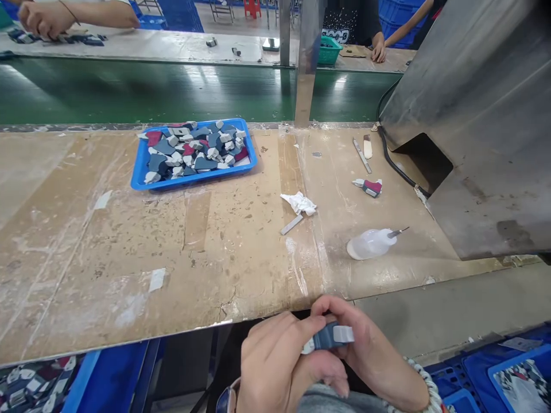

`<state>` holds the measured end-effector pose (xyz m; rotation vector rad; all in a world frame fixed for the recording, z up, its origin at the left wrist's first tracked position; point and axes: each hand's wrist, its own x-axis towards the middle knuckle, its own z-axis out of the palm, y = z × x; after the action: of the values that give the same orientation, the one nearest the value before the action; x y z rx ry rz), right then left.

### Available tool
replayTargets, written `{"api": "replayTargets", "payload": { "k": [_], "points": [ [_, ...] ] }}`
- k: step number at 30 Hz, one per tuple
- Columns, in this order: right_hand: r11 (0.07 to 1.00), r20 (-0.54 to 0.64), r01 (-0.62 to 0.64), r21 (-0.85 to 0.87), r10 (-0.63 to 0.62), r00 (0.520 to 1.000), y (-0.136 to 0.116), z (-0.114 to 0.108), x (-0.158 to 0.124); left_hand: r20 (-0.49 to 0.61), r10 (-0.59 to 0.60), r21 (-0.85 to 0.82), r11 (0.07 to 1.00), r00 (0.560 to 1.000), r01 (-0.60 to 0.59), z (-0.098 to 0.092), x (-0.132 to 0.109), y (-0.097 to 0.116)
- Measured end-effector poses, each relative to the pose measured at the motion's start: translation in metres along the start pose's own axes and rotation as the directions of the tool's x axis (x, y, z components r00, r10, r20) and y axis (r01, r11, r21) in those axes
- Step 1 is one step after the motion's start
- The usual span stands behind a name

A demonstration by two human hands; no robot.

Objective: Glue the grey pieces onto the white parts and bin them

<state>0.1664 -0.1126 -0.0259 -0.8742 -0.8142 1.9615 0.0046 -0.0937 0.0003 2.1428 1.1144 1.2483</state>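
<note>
My left hand (279,355) pinches a small dark blue-grey and white plastic part (326,337) between thumb and fingers, just off the table's front edge. From the right, my right hand (357,338) curls round the same part, its fingers partly hidden behind it. A white block-shaped end of the part points right. Ahead on the table lies a translucent squeeze bottle (371,244) on its side, its thin metal nozzle to the right. Beyond it rests a similar part in dark red, grey and white (369,187).
A blue tray (138,172) heaped with such parts stands at the back. Crumpled white tissue (299,203), a small metal bar (291,224) and a knife-like tool (362,155) lie mid-table. A metal housing (482,149) bounds the right; a green conveyor (150,92) runs behind. Co-workers' hands show beyond.
</note>
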Motion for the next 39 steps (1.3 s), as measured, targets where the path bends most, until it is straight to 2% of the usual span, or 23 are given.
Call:
{"api": "replayTargets", "payload": {
  "k": [2, 7, 10, 14, 20, 23, 25, 28, 29, 31, 34, 39],
  "points": [
    [1.0, 0.014, -0.019, -0.015, 0.019, 1.0, 0.001, 0.001, 0.0, -0.001, -0.006, -0.013, 1.0, 1.0, 0.006, -0.001, 0.001, -0.002],
    [0.994, 0.079, -0.095, -0.058, 0.099, 0.992, -0.005, 0.002, 0.001, 0.075, 0.083, 0.043, 0.995, 0.994, -0.086, -0.01, 0.005, -0.004],
    [0.983, 0.053, -0.121, -0.139, 0.129, 0.99, -0.013, 0.006, 0.004, 0.104, 0.098, 0.045, 0.994, 0.99, -0.103, -0.014, 0.002, -0.005],
    [0.954, 0.037, -0.108, -0.278, 0.123, 0.992, -0.023, 0.011, 0.007, 0.055, 0.095, 0.047, 0.994, 0.994, -0.098, -0.011, -0.008, -0.011],
    [0.946, 0.113, -0.133, -0.296, 0.173, 0.978, -0.025, 0.011, 0.005, 0.05, 0.106, 0.098, 0.989, 0.993, -0.111, -0.011, -0.015, -0.019],
    [0.963, 0.112, -0.083, -0.255, 0.115, 0.987, -0.021, 0.01, 0.003, 0.049, 0.125, 0.11, 0.985, 0.991, -0.13, -0.016, -0.011, -0.02],
    [0.967, 0.048, -0.02, -0.252, 0.033, 0.998, -0.017, 0.01, -0.001, 0.039, 0.156, 0.099, 0.982, 0.987, -0.159, -0.018, -0.007, -0.019],
    [0.917, -0.104, 0.049, -0.395, -0.097, 0.99, -0.011, 0.01, -0.006, 0.034, 0.199, 0.073, 0.977, 0.979, -0.201, -0.02, -0.001, -0.018],
    [0.892, -0.121, 0.056, -0.448, -0.122, 0.985, -0.01, 0.01, -0.007, 0.03, 0.199, 0.068, 0.977, 0.98, -0.2, -0.02, 0.001, -0.017],
    [0.883, -0.089, 0.055, -0.467, -0.109, 0.99, -0.01, 0.009, -0.008, 0.049, 0.188, 0.059, 0.98, 0.981, -0.191, -0.021, 0.003, -0.017],
    [0.936, 0.013, 0.043, -0.348, -0.04, 0.999, -0.012, 0.01, -0.006, 0.116, 0.167, 0.044, 0.984, 0.979, -0.173, -0.025, 0.005, -0.017],
    [0.943, 0.027, 0.004, -0.333, 0.006, 1.0, -0.01, 0.009, -0.005, 0.146, 0.12, 0.007, 0.992, 0.982, -0.123, -0.029, 0.004, -0.019]
  ]
}}
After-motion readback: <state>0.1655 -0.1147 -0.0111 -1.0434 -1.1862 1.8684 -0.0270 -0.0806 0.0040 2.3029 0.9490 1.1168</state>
